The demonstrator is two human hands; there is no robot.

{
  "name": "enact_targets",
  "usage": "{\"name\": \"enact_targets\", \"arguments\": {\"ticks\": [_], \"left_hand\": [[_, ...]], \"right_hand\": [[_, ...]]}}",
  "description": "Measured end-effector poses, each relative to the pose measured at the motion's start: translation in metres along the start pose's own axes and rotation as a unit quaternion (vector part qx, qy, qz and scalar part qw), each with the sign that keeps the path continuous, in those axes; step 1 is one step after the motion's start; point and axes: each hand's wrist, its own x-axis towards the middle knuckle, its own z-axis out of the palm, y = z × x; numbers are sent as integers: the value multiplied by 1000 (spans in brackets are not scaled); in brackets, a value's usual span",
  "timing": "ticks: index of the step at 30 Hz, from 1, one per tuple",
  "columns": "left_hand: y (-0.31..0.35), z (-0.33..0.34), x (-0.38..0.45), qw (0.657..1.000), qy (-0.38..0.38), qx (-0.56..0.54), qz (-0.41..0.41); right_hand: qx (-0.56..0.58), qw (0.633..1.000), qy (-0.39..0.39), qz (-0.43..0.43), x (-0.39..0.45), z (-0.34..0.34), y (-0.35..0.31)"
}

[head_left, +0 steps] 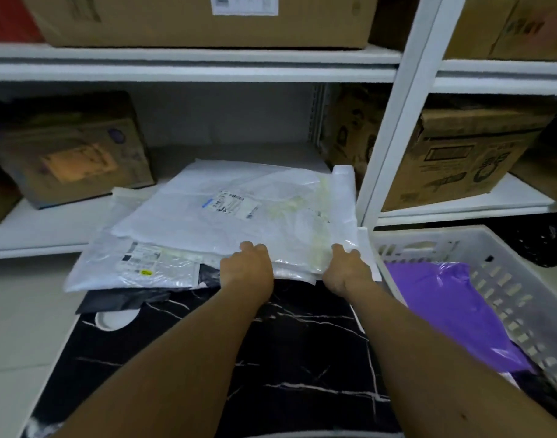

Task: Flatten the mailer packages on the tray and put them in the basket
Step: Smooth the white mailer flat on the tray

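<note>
Shelving (192, 63) in white fills the room ahead, loaded with cardboard boxes (467, 156), and below it lies a black marbled tray (271, 358). White mailers (239, 203) lie stacked over the tray's far end, beside the white basket (492, 267) holding a purple mailer (444, 298). Left hand (247, 268) and right hand (346, 270) grip the top mailer's near edge, fingers curled over it; a black mailer (125, 300) is mostly buried.

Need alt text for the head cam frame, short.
Both hands, left hand and right hand, grip the near edge of a white mailer atop a pile on a black marble-patterned tray. At right, a white basket holds a purple mailer.
</note>
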Motion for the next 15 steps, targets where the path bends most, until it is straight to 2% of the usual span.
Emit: {"name": "enact_targets", "arguments": {"ticks": [5, 8, 10, 13, 15], "left_hand": [[-37, 15, 6, 998, -12, -28, -47], [-48, 21, 7, 998, -23, -21, -47], [-53, 23, 9, 998, -25, -24, -44], [-59, 19, 13, 996, 17, -62, -54], [-65, 8, 16, 980, 62, -168, -93]], "right_hand": [[-38, 998, 48, 11, 7, 27, -15], [-50, 991, 122, 7, 10, 34, -21], [-18, 982, 185, -21, 14, 32, -25], [44, 960, 264, -76, 16, 19, -32], [79, 943, 307, -98, 12, 4, -35]]}}
